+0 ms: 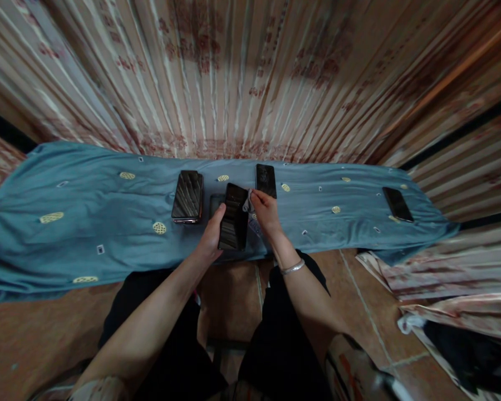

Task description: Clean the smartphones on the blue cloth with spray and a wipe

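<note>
Glass-faced dark phone (234, 218), centre frame: likely rigid, slick, fragile. Left hand (211, 236) clasps its lower edge; right hand (266, 211) fingers pinch a small cloth (247, 201) at its top corner.

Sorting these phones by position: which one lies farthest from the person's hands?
The dark phone at the far right of the blue cloth, alone near its end; the others cluster around the hands at the middle.

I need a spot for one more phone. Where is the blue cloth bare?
The blue patterned cloth is bare left of the black phone lying flat, and between the far black phone and the lone phone at right. The middle is crowded: left hand holds a dark phone, right hand pinches a small grey cloth.
</note>
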### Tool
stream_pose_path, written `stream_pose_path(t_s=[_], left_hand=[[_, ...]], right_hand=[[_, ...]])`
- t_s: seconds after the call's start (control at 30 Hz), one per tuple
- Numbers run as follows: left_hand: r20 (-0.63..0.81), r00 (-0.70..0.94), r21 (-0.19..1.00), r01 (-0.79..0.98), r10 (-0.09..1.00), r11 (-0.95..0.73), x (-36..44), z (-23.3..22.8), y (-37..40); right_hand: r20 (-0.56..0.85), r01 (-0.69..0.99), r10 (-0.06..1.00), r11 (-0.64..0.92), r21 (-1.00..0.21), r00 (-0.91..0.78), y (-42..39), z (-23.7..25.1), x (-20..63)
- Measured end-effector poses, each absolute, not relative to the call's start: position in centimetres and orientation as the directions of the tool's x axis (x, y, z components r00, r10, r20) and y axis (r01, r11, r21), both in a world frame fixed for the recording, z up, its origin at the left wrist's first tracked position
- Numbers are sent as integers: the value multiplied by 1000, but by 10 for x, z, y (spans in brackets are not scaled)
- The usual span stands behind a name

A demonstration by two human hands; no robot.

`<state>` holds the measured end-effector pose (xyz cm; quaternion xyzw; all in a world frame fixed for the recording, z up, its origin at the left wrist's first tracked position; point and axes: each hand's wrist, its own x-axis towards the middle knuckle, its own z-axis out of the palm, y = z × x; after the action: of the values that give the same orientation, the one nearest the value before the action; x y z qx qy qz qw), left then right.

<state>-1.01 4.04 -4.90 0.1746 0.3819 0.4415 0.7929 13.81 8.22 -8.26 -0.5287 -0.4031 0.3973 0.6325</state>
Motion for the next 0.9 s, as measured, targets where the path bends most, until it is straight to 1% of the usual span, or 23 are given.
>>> stream_pose_path(t_s=[0.1,0.2,0.27,0.33,0.57,0.73,0.9], left_hand=[[-476,316,602,-563,821,566,-9,-45,40],[-515,274,595,-569,812,568,-9,-43,40],[-519,252,594,-581,817,557,-9,-43,40],[-512,246,593,-591,823,546,-10,-43,41],[-522,195,607,-598,830,523,-6,-43,43],[-490,215,617,-600,845,510,-2,-45,45],[-486,219,619,-597,846,510,-1,-48,47]], right_hand=[[71,-139,929,129,-982,362,82,-85,135],[23,-261,931,125,-957,364,83,-88,132],[-19,-337,934,109,-935,356,84,-89,129],[-48,-377,934,96,-921,355,84,-88,128],[-168,-451,932,-6,-893,321,79,-82,133],[-149,-490,948,8,-872,280,79,-82,139],[-148,-412,940,-9,-911,308,79,-88,146]])
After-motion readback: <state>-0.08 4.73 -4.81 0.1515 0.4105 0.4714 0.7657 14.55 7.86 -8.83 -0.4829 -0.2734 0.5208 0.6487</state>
